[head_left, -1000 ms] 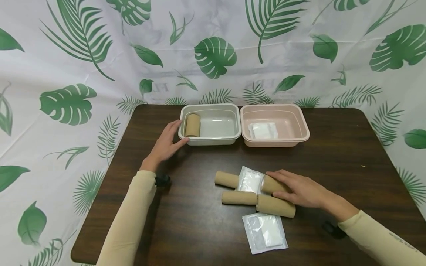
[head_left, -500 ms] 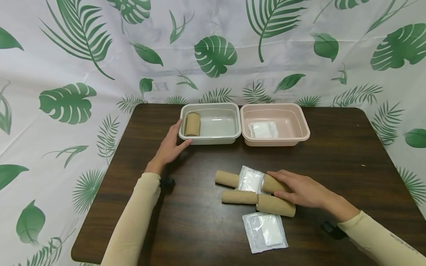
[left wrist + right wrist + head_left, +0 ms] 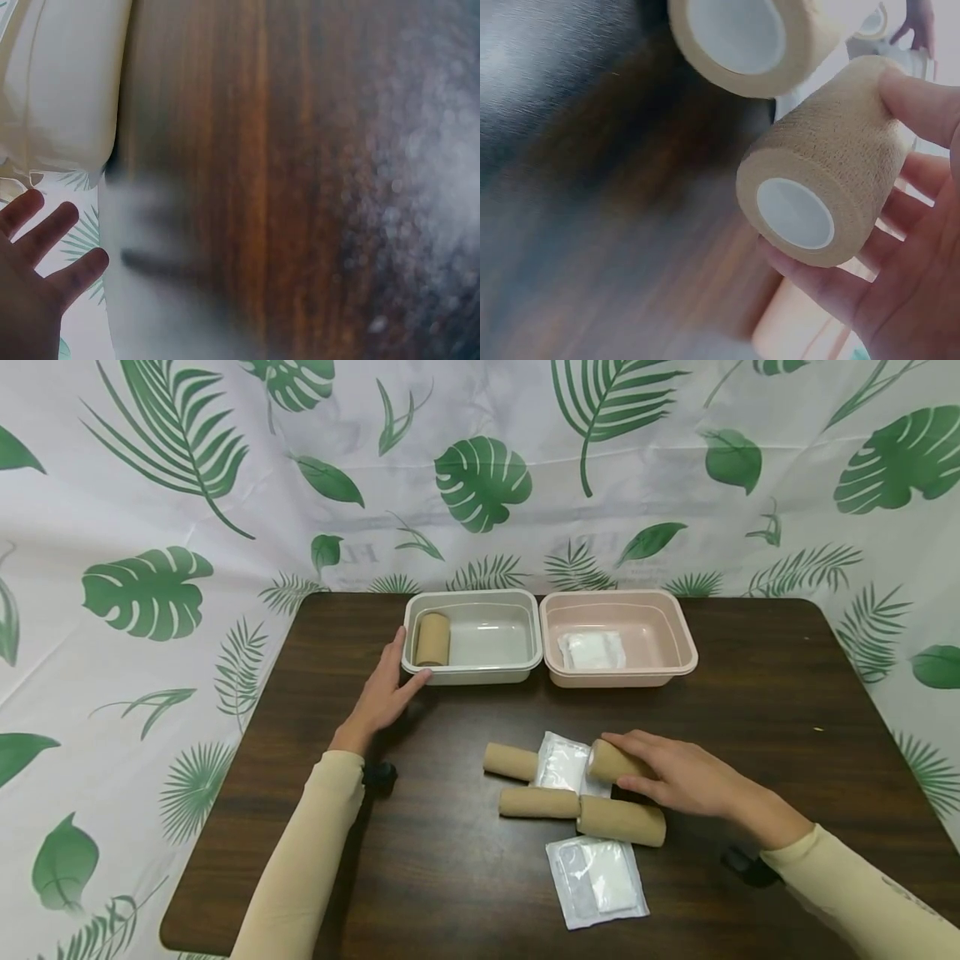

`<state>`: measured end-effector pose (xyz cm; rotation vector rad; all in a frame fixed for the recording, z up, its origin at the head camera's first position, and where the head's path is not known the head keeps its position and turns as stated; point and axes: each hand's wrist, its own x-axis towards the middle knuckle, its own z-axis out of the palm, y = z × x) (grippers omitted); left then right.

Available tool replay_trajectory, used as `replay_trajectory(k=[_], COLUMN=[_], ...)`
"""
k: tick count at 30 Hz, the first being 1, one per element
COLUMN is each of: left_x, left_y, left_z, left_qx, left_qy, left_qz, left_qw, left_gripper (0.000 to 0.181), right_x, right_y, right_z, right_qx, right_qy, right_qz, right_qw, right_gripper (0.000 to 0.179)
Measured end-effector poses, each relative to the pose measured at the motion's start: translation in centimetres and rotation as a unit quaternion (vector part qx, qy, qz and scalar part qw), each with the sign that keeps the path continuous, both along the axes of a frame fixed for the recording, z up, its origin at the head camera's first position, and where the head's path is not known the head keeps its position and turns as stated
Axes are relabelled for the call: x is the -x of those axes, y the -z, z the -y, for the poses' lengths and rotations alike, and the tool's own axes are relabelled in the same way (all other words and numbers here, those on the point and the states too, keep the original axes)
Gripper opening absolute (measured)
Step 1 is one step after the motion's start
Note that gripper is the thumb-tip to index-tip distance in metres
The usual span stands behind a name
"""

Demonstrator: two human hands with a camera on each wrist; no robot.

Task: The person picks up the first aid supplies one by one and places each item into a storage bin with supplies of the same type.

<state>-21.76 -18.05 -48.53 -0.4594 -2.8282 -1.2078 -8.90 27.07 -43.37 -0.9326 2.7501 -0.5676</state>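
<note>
My right hand [image 3: 693, 774] grips a tan bandage roll [image 3: 617, 762], thumb on one side and fingers on the other; the right wrist view shows the white core of this bandage roll [image 3: 825, 157]. Beneath and beside it lies a white gauze packet [image 3: 561, 764], partly covered. A large roll [image 3: 622, 821] and a thinner roll [image 3: 538, 802] lie end to end just in front, with another thin roll [image 3: 510, 762] left of the packet. My left hand [image 3: 377, 697] rests with spread fingers at the left end of the grey tub [image 3: 480, 675], which holds one bandage roll [image 3: 432, 639].
A pink tub [image 3: 622, 678] stands against the grey one's right side, with white gauze packets [image 3: 591, 650] inside. Nearer the front of the dark wooden table [image 3: 435, 877] lies another gauze packet [image 3: 597, 881]. A leaf-printed curtain [image 3: 495, 560] hangs behind the table.
My right hand has tilted and slightly lifted the bandage roll, uncovering more of the packet under it. My left hand slid slightly along the tub's end early on.
</note>
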Motion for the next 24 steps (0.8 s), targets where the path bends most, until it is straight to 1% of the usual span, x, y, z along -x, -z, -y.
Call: replay_trajectory(k=[6,9,12,16,19,21,24], left_x=[0.0,-0.1,-0.1,-0.1,0.0,0.0,0.0], left_y=[-0.1,-0.2,-0.1,0.0,0.0,0.0,-0.1], left_z=[-0.1,-0.1,-0.2,-0.2,-0.2,-0.2,-0.3], left_qx=[0.003,0.004,0.006,0.006,0.007,0.008,0.007], left_qy=[-0.002,-0.003,0.001,0.001,-0.001,0.000,0.001], left_qz=[0.001,0.004,0.005,0.004,0.002,0.000,0.000], left_qw=[1.0000,1.0000,1.0000,1.0000,1.0000,1.0000,1.0000], left_gripper=[0.082,0.082,0.082,0.082,0.083,0.083,0.083], right_x=[1.0,1.8,2.7,4.0,5.0,5.7,6.7], right_y=[-1.1,-1.7,-2.3,-3.3,-4.0,-4.4,-4.9], right_z=[0.5,1.0,1.6,3.0,4.4,5.4,6.8], right_qx=[0.010,0.011,0.013,0.025,0.036,0.039,0.038], right_qy=[-0.004,-0.013,-0.026,-0.043,-0.058,-0.063,-0.065], right_qz=[-0.003,-0.014,-0.035,-0.066,-0.081,-0.087,-0.084], right_qw=[0.9999,0.9998,0.9990,0.9966,0.9944,0.9934,0.9936], right_gripper=[0.061,0.061,0.061,0.061,0.061,0.061,0.060])
